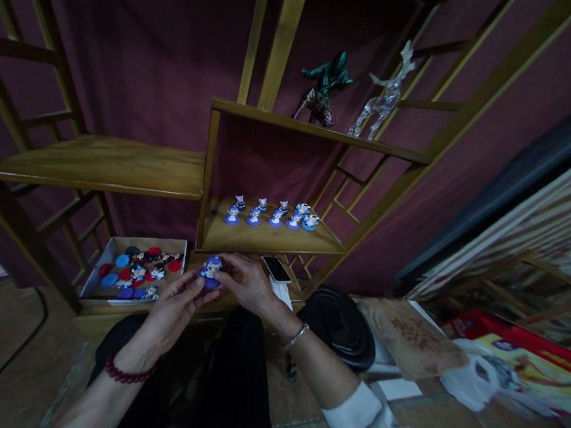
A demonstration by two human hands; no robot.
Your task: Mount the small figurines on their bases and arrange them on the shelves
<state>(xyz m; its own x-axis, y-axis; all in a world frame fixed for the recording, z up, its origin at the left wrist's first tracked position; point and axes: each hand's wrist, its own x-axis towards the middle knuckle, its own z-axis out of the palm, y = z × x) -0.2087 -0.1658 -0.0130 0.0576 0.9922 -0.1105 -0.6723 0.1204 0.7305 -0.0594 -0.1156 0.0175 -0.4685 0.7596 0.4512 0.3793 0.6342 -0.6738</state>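
Between both hands I hold a small purple-haired figurine (211,269) on a purple round base, in front of the wooden shelf. My left hand (179,301) grips it from the left and below. From the right, the fingers of my right hand (247,282) are closed on it too. Several similar figurines (276,218) stand in rows on the small shelf compartment (243,238) ahead, with blue ones at the right end. To the left, an open cardboard box (99,266) contains more figurines and coloured round bases, jumbled together.
A phone (276,269) lies right of my hands. Above stand a dark green figure (328,84) and a clear deer ornament (383,99). At the right are a black-lidded bin (338,325), a plastic bag (471,375) and a red-and-yellow package (532,365). A cable (29,338) runs across the floor at left.
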